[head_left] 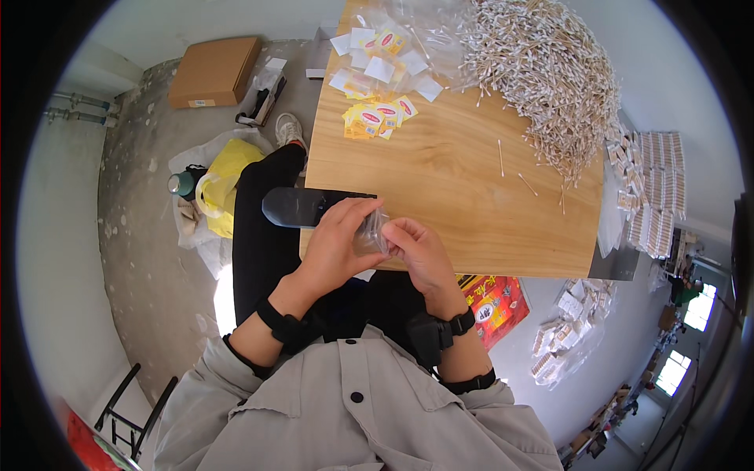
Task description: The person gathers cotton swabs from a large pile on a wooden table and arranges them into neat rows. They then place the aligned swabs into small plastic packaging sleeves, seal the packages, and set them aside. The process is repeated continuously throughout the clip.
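A small clear plastic bag [373, 229] is between my two hands, just over the near left edge of the wooden table [440, 188]. My left hand [336, 242] curls around the bag's left side. At its other side, my right hand [416, 250] pinches the plastic between thumb and fingers. I cannot make out anything inside the bag. Beside my left hand, a dark flat object with a rounded end [294, 207] juts past the table's left edge; my fingers partly cover it. A few loose cotton swabs [501, 158] lie farther right.
A large heap of cotton swabs [542, 74] covers the table's far right. Yellow labels [373, 118], white cards [378, 69] and clear bags [432, 35] lie far left. Packed swab bundles [660, 184] stack beyond the right edge. A cardboard box [216, 72] and yellow bag [228, 184] sit left.
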Demonstrator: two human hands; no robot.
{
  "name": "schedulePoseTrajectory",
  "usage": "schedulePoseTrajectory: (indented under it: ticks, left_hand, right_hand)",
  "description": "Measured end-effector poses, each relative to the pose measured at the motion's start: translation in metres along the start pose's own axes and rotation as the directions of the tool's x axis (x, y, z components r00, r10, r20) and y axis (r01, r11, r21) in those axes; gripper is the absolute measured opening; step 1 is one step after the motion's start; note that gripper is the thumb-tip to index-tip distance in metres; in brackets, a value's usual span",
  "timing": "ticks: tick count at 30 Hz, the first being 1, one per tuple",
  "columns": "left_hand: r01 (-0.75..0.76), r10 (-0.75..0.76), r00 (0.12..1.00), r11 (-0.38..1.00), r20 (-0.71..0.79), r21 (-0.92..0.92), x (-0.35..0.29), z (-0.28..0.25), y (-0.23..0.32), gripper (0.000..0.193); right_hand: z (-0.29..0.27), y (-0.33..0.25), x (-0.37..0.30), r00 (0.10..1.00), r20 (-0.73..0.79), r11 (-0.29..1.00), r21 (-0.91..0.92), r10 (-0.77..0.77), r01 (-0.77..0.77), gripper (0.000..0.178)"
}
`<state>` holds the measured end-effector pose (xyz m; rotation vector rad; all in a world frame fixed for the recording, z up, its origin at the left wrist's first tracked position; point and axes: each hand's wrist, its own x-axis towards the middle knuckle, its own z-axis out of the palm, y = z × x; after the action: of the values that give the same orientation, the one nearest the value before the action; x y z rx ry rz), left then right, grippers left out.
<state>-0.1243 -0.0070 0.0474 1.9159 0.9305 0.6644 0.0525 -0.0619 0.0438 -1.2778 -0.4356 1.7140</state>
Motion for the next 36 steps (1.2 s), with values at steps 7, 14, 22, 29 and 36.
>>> schedulePoseTrajectory:
  ticks: [7,14,22,29,36]
  left_hand:
    - [-0.015,0.014,1.0,1.0,-0.027,-0.028,0.002,-0.002,0.002,0.08]
    - [0.001,-0.001,1.0,1.0,0.005,-0.025,0.0,0.0,-0.002,0.081]
    - [-0.017,0.02,1.0,0.992,-0.023,0.126,0.001,0.0,0.001,0.08]
    - [0.001,0.003,1.0,0.984,-0.025,0.178,0.0,-0.003,0.004,0.078]
    - [-0.004,0.004,1.0,0.986,-0.001,0.168,0.001,-0.003,0.005,0.078]
  right_hand:
    - [-0.004,-0.001,0.002,0.999,-0.043,0.998,-0.061,-0.021,0.018,0.021]
    - [0.009,-0.011,0.0,0.993,-0.113,0.998,-0.066,-0.016,0.009,0.023]
    - [0.001,-0.003,0.001,0.989,-0.019,0.912,-0.39,-0.144,0.125,0.019]
    - [0.011,-0.005,-0.001,0.975,-0.105,0.92,-0.363,-0.196,0.146,0.018]
    - [0.005,-0.005,0.001,0.98,-0.044,0.865,-0.48,-0.192,0.147,0.017]
